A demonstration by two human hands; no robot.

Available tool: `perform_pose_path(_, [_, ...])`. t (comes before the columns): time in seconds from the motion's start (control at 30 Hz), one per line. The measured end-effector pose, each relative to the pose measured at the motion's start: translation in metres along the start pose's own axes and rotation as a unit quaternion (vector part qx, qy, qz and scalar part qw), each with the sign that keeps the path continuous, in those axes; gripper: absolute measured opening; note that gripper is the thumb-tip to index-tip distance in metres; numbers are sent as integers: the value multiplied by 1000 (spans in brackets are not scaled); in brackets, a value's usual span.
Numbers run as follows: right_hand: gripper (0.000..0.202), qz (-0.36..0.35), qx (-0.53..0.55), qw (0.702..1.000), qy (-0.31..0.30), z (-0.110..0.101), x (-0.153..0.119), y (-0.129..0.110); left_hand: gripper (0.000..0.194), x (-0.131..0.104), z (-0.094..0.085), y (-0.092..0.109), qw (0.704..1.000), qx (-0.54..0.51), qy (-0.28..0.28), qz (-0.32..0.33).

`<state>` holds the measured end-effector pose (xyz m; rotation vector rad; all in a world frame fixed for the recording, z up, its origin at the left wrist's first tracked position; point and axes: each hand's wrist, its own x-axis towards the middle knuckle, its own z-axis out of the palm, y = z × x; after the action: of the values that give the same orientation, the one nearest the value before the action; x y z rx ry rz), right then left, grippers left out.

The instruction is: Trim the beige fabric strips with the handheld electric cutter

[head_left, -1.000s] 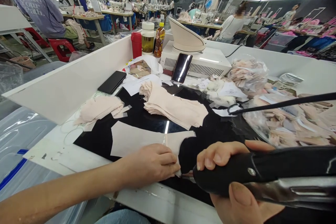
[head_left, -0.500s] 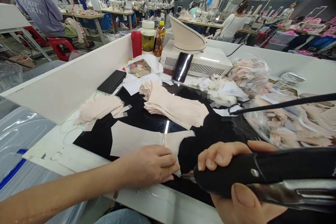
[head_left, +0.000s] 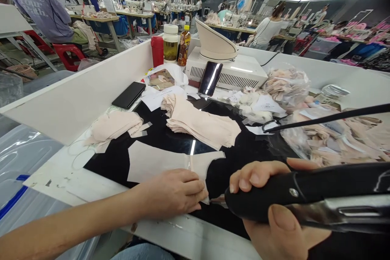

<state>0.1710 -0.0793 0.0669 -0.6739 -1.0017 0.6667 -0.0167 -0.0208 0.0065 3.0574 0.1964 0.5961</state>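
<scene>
A pale pink fabric piece [head_left: 152,161] lies on the black table surface, with a clear strip across it near its right part. My left hand [head_left: 178,193] rests on its near edge, fingers together and bent over the cloth by the lower right corner. In my right hand [head_left: 274,215] is a black handheld tool [head_left: 323,187] with a shiny metal strip, gripped between thumb and fingers. Its rounded end points left, and a small, blurred metallic part shows between that end and the fabric corner. Behind the piece lies a stack of similar fabric pieces [head_left: 202,124].
Left lies a smaller fabric pile [head_left: 115,126] beside a black phone [head_left: 128,94]. Another phone [head_left: 210,78] leans on a white machine [head_left: 225,69]. Bagged fabric pieces [head_left: 341,138] crowd the right, crossed by a black cable [head_left: 329,117]. White panels [head_left: 76,97] edge the table.
The view has shifted very slightly. The right end of the black tool sits a little higher in the picture. My left hand and the fabric piece stay in place.
</scene>
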Motion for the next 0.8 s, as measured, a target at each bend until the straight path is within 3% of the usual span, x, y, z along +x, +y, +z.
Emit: perform_pose_path(0.8, [35, -8, -32, 999, -3, 4, -3, 0, 26, -4, 5, 0, 1000, -4, 24, 10])
